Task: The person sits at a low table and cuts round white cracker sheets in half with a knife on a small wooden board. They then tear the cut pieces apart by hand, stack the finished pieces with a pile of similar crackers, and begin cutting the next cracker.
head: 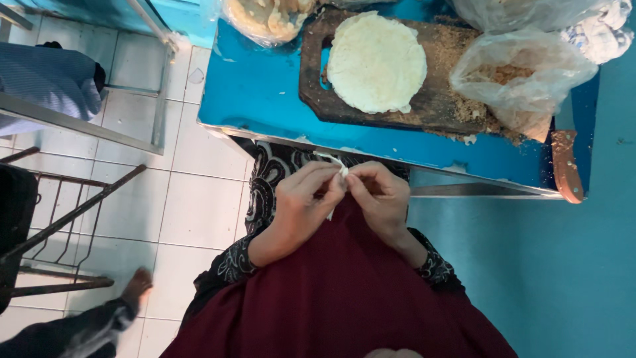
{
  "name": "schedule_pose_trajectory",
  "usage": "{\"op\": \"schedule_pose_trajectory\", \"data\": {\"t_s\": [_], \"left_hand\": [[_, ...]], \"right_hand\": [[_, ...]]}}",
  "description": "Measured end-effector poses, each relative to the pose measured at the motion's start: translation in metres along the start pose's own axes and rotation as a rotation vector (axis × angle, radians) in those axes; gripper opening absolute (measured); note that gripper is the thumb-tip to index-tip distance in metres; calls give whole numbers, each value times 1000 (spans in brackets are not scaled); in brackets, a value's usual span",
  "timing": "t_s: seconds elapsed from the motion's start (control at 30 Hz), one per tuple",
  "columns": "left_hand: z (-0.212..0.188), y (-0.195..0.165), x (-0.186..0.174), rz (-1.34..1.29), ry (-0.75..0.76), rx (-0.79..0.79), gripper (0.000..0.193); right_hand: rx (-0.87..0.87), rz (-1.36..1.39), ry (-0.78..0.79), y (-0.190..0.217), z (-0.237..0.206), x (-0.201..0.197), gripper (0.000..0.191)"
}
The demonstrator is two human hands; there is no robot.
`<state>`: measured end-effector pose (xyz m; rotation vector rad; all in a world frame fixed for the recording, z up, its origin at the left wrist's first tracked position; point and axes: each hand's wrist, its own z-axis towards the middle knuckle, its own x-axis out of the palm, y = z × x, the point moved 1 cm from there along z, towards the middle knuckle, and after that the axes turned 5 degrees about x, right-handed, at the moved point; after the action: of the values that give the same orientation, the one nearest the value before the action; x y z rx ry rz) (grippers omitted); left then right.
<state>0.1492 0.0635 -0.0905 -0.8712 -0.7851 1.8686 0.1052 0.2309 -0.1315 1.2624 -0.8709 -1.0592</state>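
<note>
Maroon cloth (pixel 344 292) nearest; both hands pinch small white crumpled strip (pixel 340 167).

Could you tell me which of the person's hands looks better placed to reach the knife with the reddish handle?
Probably the right hand: the knife lies at the table's right edge, on its side. The left hand would have to cross over. Both pinch a white scrap.

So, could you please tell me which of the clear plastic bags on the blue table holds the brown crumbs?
The bag of brown crumbs at the right end of the dark wooden board. The bag at the top left holds pale flat rounds instead.
</note>
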Motion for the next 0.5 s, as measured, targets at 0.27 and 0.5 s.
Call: {"op": "schedule_pose_trajectory", "data": {"t_s": [0.27,0.5], "left_hand": [[-4,12,-3,-358,86,-288,8],[-8,28,2,-655,3,-385,4]], "right_hand": [[76,106,-7,-18,-2,-6,4],[25,400,-77,-27,-3,-5,1]]}}
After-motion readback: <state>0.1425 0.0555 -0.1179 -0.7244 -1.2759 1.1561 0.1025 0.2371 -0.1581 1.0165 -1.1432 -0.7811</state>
